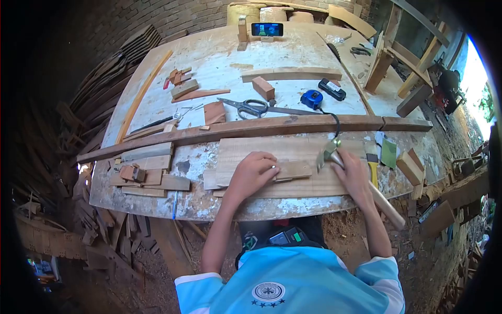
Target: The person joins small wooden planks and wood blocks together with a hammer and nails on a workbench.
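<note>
A wide light board [334, 184] lies on the workbench [204, 206] near its front edge. Smaller wood strips [294, 169] rest on top of it. My left hand [254, 174] is closed over the left end of these strips, pressing them, with thumb and index finger close together by a small pale spot. My right hand [349, 175] is wrapped round a hammer [384, 204] near its metal head, which hovers over the board's right part. The handle runs back toward the bench's right front edge. A long dark beam [235, 129] lies just behind the board.
Scissors [251, 107], a blue tape measure [311, 99] and a black case [332, 89] lie behind the beam. Wood pieces [149, 172] are stacked at the left. A yellow-handled brush [373, 170] lies right of the board. A phone [267, 29] stands at the back.
</note>
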`<action>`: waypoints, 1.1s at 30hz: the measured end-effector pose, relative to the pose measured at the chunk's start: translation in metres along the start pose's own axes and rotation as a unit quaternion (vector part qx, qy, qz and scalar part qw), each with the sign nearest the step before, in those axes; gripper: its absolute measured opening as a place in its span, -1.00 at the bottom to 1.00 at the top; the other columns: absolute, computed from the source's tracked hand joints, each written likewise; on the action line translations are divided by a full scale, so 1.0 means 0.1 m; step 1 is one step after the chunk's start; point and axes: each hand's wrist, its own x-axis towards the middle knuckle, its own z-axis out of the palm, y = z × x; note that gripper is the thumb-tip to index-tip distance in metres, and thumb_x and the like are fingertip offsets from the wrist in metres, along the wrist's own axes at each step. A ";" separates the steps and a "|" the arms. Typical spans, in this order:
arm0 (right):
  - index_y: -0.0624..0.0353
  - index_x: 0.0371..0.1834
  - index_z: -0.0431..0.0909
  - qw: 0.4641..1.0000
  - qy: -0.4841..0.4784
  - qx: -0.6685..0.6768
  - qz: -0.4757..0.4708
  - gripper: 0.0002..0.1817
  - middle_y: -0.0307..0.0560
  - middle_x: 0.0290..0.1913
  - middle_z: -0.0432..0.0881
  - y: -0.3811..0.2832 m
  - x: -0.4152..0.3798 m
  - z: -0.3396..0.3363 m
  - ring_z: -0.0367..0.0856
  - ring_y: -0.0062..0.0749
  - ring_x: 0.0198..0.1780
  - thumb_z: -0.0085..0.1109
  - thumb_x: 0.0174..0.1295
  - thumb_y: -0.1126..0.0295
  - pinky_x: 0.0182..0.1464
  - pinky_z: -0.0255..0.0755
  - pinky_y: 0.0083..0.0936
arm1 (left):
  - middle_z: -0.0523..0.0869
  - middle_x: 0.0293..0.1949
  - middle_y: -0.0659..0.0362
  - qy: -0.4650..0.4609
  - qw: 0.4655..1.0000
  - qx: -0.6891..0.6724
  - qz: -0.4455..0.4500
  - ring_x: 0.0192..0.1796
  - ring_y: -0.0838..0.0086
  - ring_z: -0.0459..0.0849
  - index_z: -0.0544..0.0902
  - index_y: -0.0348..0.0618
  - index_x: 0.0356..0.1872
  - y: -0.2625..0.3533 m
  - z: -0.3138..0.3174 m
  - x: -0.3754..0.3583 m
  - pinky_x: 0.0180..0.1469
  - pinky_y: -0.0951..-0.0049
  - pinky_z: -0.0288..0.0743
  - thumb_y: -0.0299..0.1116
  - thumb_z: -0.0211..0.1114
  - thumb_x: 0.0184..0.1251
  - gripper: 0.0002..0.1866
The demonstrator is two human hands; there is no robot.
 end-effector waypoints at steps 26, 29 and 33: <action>0.17 0.07 0.47 0.976 -0.112 0.010 -0.186 -0.46 -0.02 -0.09 0.55 -0.42 0.28 0.19 0.45 -0.16 0.04 0.28 0.02 0.18 0.20 0.17 -0.21 | 0.72 -0.34 0.14 0.030 0.998 -0.027 -0.056 -0.18 0.42 0.65 0.67 -0.25 -0.40 0.01 -0.01 -0.04 -0.11 0.45 0.49 -0.47 0.34 0.09 -0.92; 0.18 0.05 0.48 0.988 -0.093 0.001 -0.121 -0.48 0.00 -0.12 0.56 -0.37 0.35 0.02 0.45 -0.14 0.03 0.28 0.02 0.19 0.17 0.19 -0.23 | 0.71 -0.36 0.16 0.047 0.974 -0.178 -0.129 -0.24 0.57 0.62 0.66 -0.29 -0.37 0.00 -0.03 -0.03 -0.16 0.55 0.47 -0.45 0.31 0.18 -0.90; 0.18 0.04 0.48 0.985 -0.110 -0.049 -0.123 -0.48 0.00 -0.07 0.52 -0.29 0.40 0.20 0.43 -0.11 0.05 0.31 0.00 0.21 0.19 0.16 -0.25 | 0.70 -0.39 0.22 0.082 0.950 -0.257 -0.155 -0.32 0.65 0.60 0.67 -0.28 -0.35 -0.05 -0.06 -0.05 -0.26 0.61 0.44 -0.40 0.31 0.21 -0.86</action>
